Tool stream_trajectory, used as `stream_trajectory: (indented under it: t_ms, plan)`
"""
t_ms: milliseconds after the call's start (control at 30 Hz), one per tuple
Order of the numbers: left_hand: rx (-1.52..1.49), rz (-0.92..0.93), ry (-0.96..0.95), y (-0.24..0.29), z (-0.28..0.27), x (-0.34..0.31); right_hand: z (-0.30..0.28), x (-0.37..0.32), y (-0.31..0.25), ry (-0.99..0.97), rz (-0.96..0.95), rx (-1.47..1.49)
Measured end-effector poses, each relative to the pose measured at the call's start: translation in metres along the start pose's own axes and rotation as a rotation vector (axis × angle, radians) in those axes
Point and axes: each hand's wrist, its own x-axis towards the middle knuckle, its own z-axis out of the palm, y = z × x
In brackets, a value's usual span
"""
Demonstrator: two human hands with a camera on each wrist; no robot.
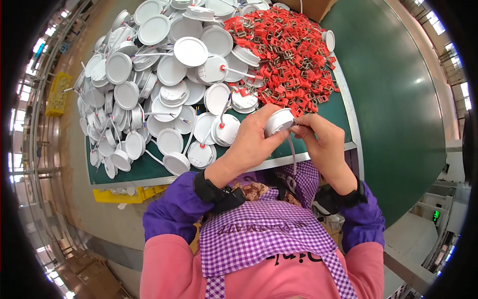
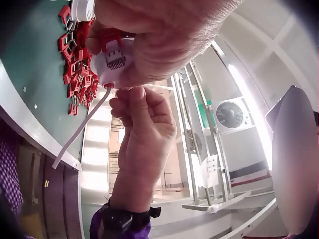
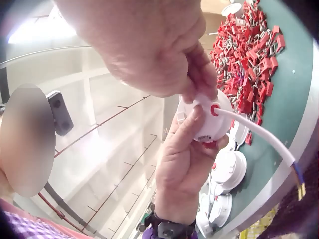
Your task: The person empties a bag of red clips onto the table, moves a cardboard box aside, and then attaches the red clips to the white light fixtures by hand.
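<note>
While your left hand (image 1: 251, 142) curls round the round white lamp (image 1: 279, 121) near the green table (image 1: 149, 170) edge, your right hand (image 1: 321, 137) pinches its side. White lamps (image 1: 169, 70) and red clips (image 1: 284, 50) lie in heaps. A yellow box (image 1: 112, 197) below holds white bits.

A pink long-sleeved top (image 1: 164, 269) lies under a purple-and-white checked apron (image 1: 264, 234) with dark lettering. 2 purple fabric oversleeves (image 1: 172, 207) meet 2 black wrist straps (image 1: 211, 188). The left hand (image 1: 254, 139) and right hand (image 1: 323, 137) are bare.

Two hands (image 1: 254, 139), many lamps (image 1: 191, 51), many clips (image 1: 284, 55)
</note>
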Motion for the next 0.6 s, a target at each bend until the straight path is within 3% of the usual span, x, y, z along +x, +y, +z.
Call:
stream_trajectory:
  t_ms: [133, 167, 267, 300, 467, 533, 600]
  plan:
    - [-0.049, 0.023, -0.064, -0.002, -0.001, -0.003, -0.006, 0.001, 0.002, -0.07, 0.022, -0.036]
    - [-0.047, 0.021, -0.082, -0.003, -0.002, -0.003, -0.008, 0.0, 0.001, -0.066, -0.049, -0.071]
    - [-0.013, 0.125, -0.075, 0.002, -0.005, -0.003, -0.014, 0.003, -0.007, 0.002, 0.236, 0.241]
    - [-0.01, 0.124, -0.087, 0.006, -0.006, -0.003, -0.023, 0.007, -0.012, -0.096, 0.297, 0.255]
    - [-0.129, 0.061, -0.147, 0.01, -0.008, -0.001, -0.026, 0.013, 0.0, -0.258, 0.43, 0.517]
    - [-0.162, -0.044, -0.228, 0.002, -0.008, 0.001, -0.026, 0.021, -0.001, -0.303, 0.505, 0.576]
    - [-0.145, 0.023, -0.146, 0.002, -0.003, 0.002, -0.032, 0.037, 0.008, -0.358, 0.439, 0.537]
